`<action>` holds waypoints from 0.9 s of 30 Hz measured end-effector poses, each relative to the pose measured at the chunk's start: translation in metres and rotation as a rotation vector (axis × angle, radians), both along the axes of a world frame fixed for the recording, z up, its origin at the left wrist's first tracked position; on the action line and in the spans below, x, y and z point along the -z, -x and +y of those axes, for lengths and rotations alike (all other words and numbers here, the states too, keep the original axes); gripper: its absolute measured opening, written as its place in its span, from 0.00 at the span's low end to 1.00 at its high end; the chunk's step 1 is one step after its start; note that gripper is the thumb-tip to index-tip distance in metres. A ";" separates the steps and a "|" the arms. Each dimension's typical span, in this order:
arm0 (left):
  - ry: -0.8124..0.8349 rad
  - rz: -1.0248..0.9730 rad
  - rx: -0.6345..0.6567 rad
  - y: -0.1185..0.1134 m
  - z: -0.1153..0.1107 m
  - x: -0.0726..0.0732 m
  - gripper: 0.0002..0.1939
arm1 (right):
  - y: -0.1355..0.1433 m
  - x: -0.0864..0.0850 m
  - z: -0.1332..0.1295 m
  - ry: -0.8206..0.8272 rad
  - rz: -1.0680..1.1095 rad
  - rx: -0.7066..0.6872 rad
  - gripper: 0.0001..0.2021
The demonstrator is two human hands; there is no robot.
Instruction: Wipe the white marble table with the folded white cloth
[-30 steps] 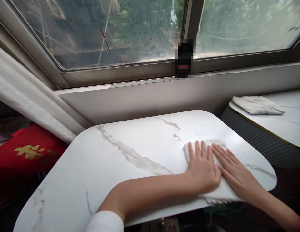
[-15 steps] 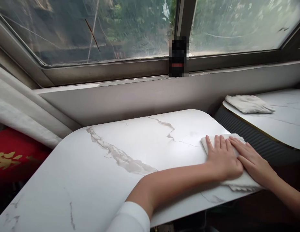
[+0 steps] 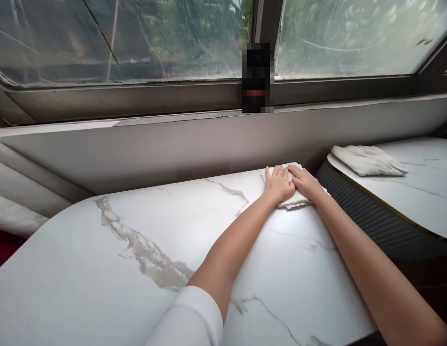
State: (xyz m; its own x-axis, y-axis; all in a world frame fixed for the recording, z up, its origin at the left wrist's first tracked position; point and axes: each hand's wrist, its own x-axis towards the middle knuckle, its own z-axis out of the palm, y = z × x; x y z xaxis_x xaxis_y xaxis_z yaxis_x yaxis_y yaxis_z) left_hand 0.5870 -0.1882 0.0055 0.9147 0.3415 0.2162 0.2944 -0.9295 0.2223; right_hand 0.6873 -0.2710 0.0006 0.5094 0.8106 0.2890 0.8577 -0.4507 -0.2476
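Note:
Both my hands press flat on a white cloth (image 3: 294, 201) at the far right corner of a white marble-patterned table (image 3: 82, 269). My left hand (image 3: 279, 184) lies on the cloth's left part with the fingers stretched forward. Right beside it, my right hand (image 3: 305, 182) rests on the cloth's right part, its fingertips angled towards the left hand. Under the palms the middle of the cloth is hidden. The cloth's ruffled near edge shows below the hands.
To the right stands a second marble-patterned table (image 3: 432, 187) with a ribbed dark side, bearing a folded white cloth (image 3: 369, 160). A window ledge (image 3: 166, 120) runs behind both tables. A blurred-out dark object (image 3: 257, 79) stands on it. Pale padded fabric (image 3: 18, 211) is at the left.
Both hands and the cloth under them have slid away from me, from the table's near right edge to its far right corner. My arms are stretched out further. The view has shifted.

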 end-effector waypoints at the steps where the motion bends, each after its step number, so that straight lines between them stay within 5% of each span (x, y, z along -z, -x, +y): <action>1: -0.001 0.001 -0.011 -0.003 0.004 0.000 0.30 | -0.003 0.000 0.005 -0.006 0.005 -0.009 0.28; 7: -0.001 0.001 -0.033 -0.008 0.008 0.001 0.30 | -0.011 0.000 0.007 -0.012 -0.006 -0.037 0.28; 13: -0.019 0.004 0.007 0.015 -0.021 0.000 0.31 | 0.010 0.003 -0.030 0.009 -0.047 -0.045 0.28; 17: -0.049 0.015 0.083 0.052 -0.061 -0.002 0.31 | 0.047 0.006 -0.081 0.051 -0.102 -0.027 0.27; 23: -0.054 0.010 0.281 0.133 -0.122 -0.010 0.31 | 0.140 0.013 -0.164 -0.011 -0.179 0.059 0.27; 27: -0.026 0.047 0.328 0.189 -0.143 -0.015 0.31 | 0.198 0.014 -0.190 -0.026 -0.244 0.037 0.31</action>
